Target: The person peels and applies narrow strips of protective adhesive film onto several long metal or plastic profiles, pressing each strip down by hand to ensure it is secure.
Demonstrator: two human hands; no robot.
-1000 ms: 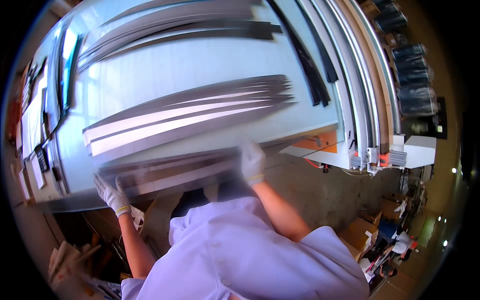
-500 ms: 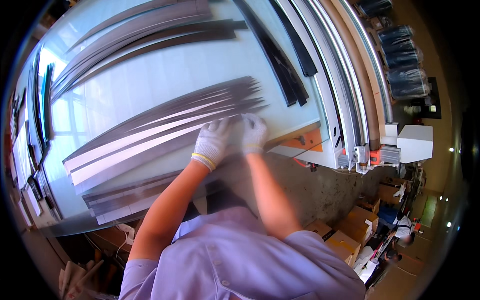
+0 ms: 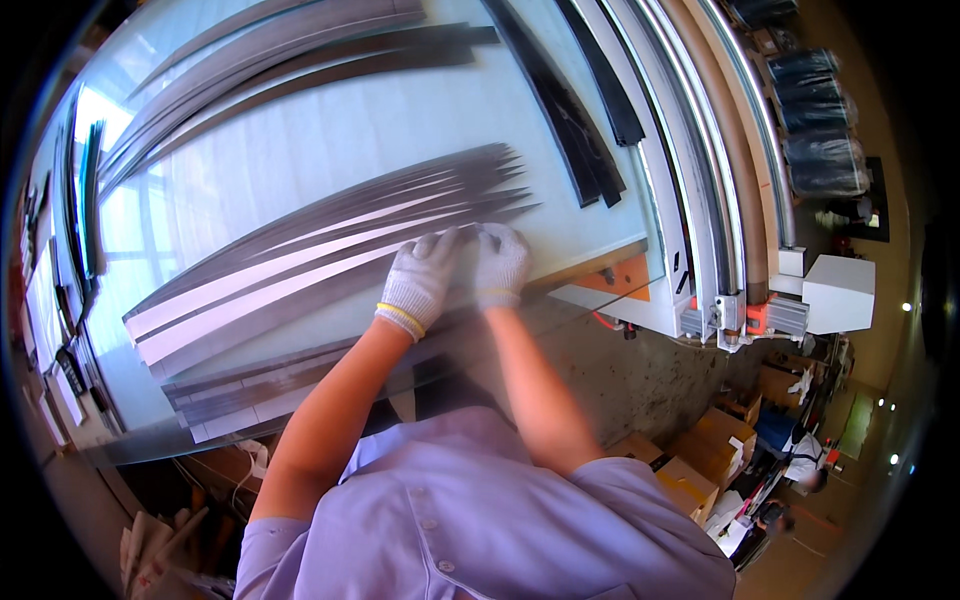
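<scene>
White knit gloves cover both my hands, which work close together at the near edge of a glossy pale table [image 3: 300, 170]. My left hand [image 3: 416, 278], with a yellow-banded cuff, has its fingers bent down over the right end of a long grey flat strip [image 3: 290, 305]. Beside it, my right hand [image 3: 503, 262] is curled at the same end, fingertips turned inward and partly hidden. Beyond my hands lies a fan of thin dark and pale strips [image 3: 440, 185], their pointed ends spread to the right. Another bundle of strips [image 3: 250, 385] lies along the near edge, left of my forearm.
More dark strips [image 3: 330, 50] lie across the table's far side, and black strips [image 3: 560, 110] stand at the right. A machine rail with rollers [image 3: 735, 150] borders the table's right. Cardboard boxes [image 3: 705, 455] sit on the floor, lower right. People are at far right.
The whole view has shifted slightly. Both hands stay close together at the strip's end, with the right fingers a little more curled in.
</scene>
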